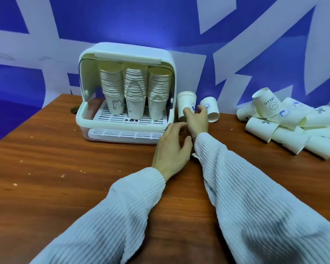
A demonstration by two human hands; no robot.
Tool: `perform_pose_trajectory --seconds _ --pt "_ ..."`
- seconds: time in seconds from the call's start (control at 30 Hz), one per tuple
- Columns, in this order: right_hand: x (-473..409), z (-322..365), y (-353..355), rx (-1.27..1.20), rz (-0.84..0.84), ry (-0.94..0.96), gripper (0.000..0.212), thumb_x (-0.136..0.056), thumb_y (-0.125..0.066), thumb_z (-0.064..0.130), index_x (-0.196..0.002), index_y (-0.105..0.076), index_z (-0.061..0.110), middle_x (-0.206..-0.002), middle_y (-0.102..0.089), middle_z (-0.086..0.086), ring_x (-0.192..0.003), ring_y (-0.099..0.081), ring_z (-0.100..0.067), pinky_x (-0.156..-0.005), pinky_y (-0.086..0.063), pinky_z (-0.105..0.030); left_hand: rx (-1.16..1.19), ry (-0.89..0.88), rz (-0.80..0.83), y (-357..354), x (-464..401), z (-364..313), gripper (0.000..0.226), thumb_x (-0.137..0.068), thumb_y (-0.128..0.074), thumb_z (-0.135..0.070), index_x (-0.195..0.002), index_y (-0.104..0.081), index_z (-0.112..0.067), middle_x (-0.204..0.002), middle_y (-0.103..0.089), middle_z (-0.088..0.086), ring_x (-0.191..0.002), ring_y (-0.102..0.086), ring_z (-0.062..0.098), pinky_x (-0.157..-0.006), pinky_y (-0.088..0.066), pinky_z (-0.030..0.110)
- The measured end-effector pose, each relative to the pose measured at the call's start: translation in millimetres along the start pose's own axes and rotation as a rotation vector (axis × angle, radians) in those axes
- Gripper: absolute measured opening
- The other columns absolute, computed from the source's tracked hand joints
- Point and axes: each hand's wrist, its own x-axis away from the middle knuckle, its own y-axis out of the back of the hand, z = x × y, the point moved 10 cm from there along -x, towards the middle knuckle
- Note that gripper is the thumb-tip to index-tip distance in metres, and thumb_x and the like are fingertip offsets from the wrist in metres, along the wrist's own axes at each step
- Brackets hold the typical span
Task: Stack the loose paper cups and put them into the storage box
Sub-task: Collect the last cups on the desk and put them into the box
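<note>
Matt paper cups, glossy white plastic storage box, smooth wood-grain table, ribbed cloth sleeves

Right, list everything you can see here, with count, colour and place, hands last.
storage box: one, white, lid raised, back of the table left of centre.
cup stacks: three, white, upside down on the box's slotted tray.
loose cups by the box: two, white with blue print, right of the box; the nearer cup upside down, the tilted cup leaning beside it.
cup pile: a dozen or so, white, lying jumbled at the table's right edge.
table: one, reddish-brown wood, with small pale specks.
wall: blue with white shapes, behind the table.
left hand: fingers relaxed, holding nothing, in front of the box.
right hand: reaching to the two loose cups, fingertips at them.
</note>
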Motion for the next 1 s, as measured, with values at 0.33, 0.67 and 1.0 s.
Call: perform_pose_trajectory --seconds 0.33,0.67,1.0 --pt "122 5 56 -0.06 0.48 0.305 0.088 -0.096 -0.069 0.003 -0.162 -0.021 0.037 -0.128 -0.063 -0.005 -0.099 -0.07 -0.012 -0.093 -0.058 -0.031 0.138 0.12 0.074 -15 8 3 0.085 -0.091 -0.059 -0.056 -0.158 -0.011 -0.035 -0.161 -0.035 -0.005 -0.144 -0.04 0.012 -0.117 -0.037 0.045" --pt "52 32 87 0.547 0.055 0.372 0.034 -0.096 -0.06 0.021 -0.129 -0.067 0.025 -0.136 -0.061 -0.002 -0.121 -0.06 -0.024 -0.102 -0.048 -0.035 0.056 0.069 0.014 2 20 -9 0.076 -0.09 -0.07 -0.042 -0.151 -0.025 -0.03 -0.151 -0.042 -0.003 -0.134 -0.045 0.015 -0.112 -0.04 0.043" --pt "-20 25 54 0.712 -0.037 0.201 0.057 -0.092 -0.059 0.036 -0.147 -0.047 0.024 -0.142 -0.05 -0.015 -0.128 -0.052 -0.04 -0.105 -0.045 -0.045 0.041 0.048 0.118 -8 20 -11 0.07 -0.095 -0.058 -0.053 -0.152 -0.022 -0.033 -0.152 -0.039 -0.003 -0.135 -0.042 0.016 -0.11 -0.038 0.038"
